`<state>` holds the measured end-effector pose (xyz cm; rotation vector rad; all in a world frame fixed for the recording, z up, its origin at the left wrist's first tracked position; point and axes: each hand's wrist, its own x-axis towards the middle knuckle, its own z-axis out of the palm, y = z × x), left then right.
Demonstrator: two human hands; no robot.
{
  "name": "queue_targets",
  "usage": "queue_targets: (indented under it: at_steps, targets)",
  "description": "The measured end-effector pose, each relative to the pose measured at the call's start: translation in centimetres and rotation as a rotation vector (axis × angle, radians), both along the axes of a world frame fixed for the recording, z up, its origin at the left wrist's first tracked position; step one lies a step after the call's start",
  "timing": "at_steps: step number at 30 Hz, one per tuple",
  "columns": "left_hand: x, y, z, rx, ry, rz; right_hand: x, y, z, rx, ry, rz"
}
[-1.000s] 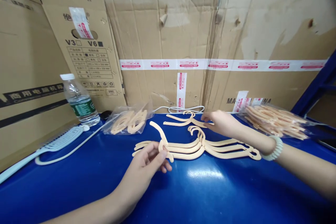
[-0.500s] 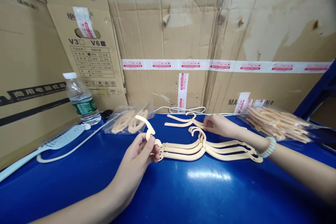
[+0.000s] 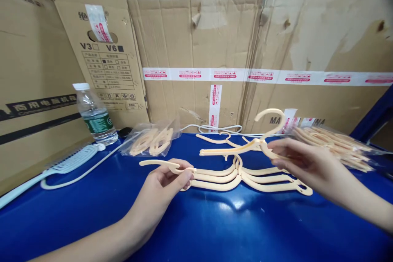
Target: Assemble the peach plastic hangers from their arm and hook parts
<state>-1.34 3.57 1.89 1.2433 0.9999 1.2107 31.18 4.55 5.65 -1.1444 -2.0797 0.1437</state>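
Observation:
My left hand (image 3: 170,184) pinches a curved, cream plastic hanger end piece (image 3: 158,163) between thumb and fingers. It is at the left ends of three cream hangers (image 3: 215,178) lying side by side on the blue table (image 3: 196,229). My right hand (image 3: 302,161) grips the right arm of a cream hanger (image 3: 235,151) and keeps it raised above the others. This hanger's hook points up, and its left arm carries no wide end piece. Behind it, another hanger (image 3: 211,138) lies on the table, partly covered.
Bagged cream hanger parts lie at the back left (image 3: 150,141), with a larger bagged pile (image 3: 334,145) at the back right. A water bottle (image 3: 98,120), a pale blue hairbrush (image 3: 70,159) and a white cable (image 3: 80,180) are at the left. Cardboard (image 3: 190,41) walls the rear.
My right hand has lifted a hanger from the back of the table and brought it nearer. In my left hand, the end piece has tipped from slanting upward to nearly level.

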Motion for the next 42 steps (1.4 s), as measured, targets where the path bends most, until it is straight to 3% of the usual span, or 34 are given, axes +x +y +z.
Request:
queue_targets:
  at_steps: [5,10,18,24,31,42]
  targets:
    - [0.2,0.0,0.2,0.004,-0.012,-0.003,-0.4,-1.6,-0.7,0.075,-0.040,0.041]
    - [0.1,0.0,0.3,-0.018,-0.052,-0.031,-0.6,-1.8,-0.7,0.050,-0.074,0.065]
    - [0.3,-0.1,0.5,-0.073,-0.222,-0.221,0.2,-1.7,-1.4,0.139,-0.089,0.022]
    - [0.3,-0.4,0.6,-0.104,-0.304,-0.307,0.0,-1.7,-1.2,0.152,-0.083,0.090]
    - [0.2,-0.6,0.8,-0.124,-0.308,-0.341,-0.4,-2.0,-0.1,0.111,-0.096,0.135]
    - [0.2,-0.9,1.2,-0.189,-0.281,-0.306,-0.6,-2.5,-0.4,0.009,0.020,0.136]
